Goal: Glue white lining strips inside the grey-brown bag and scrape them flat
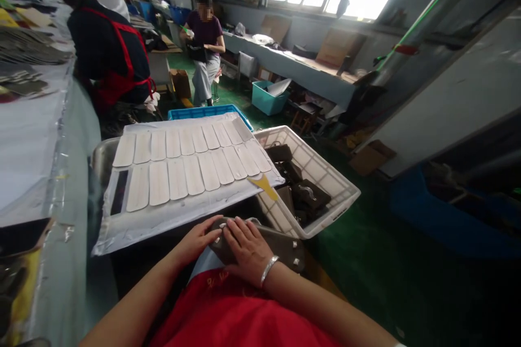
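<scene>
Your flat right hand (251,249) and half-open left hand (197,238) seem to press the dark case (279,245). Next needs steady fingers.

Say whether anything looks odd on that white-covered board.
Two things. A dark rectangular strip breaks the pattern at the left end of the front row of pale, round-cornered panels. A flat yellow piece lies askew across the white-covered board's right front edge. I see no spill.

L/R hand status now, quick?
Left hand: at the near end of the dark case, fingers spread; grip can't be told.
Right hand: palm down on the dark case.
</scene>
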Available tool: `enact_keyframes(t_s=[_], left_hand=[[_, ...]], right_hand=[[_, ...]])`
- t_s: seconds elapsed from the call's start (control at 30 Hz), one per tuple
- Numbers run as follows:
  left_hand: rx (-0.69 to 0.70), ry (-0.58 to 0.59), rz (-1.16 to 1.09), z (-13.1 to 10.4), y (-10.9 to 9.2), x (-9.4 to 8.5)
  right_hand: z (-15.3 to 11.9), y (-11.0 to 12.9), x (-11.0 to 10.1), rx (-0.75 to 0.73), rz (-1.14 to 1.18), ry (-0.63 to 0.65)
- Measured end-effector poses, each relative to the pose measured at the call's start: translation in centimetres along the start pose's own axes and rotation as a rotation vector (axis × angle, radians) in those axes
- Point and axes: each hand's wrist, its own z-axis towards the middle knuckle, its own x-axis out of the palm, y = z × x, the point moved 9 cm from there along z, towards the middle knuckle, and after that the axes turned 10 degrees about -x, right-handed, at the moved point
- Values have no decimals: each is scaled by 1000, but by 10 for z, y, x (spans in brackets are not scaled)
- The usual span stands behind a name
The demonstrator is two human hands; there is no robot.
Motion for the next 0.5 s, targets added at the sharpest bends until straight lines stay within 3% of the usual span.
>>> enact_keyframes(t_s=[0.13,0.23,0.3,0.37,0.43,0.5], left_hand=[[16,-81,100,2,9,-6],[-22,-48,131,4,12,-9],[-2,-103,240,6,-3,-13],[122,-216,440,8,-34,-11],[320,-220,681,8,-66,15],[478,-76,899,8,-77,55]], right_hand=[[-17,-16,-2,59,20,7],[-40,-47,-12,284,50,25],[-52,-60,-16,385,48,35],[-57,-62,-16,386,31,32],[-59,-59,-16,376,14,8],[-58,-56,-14,371,19,-10]])
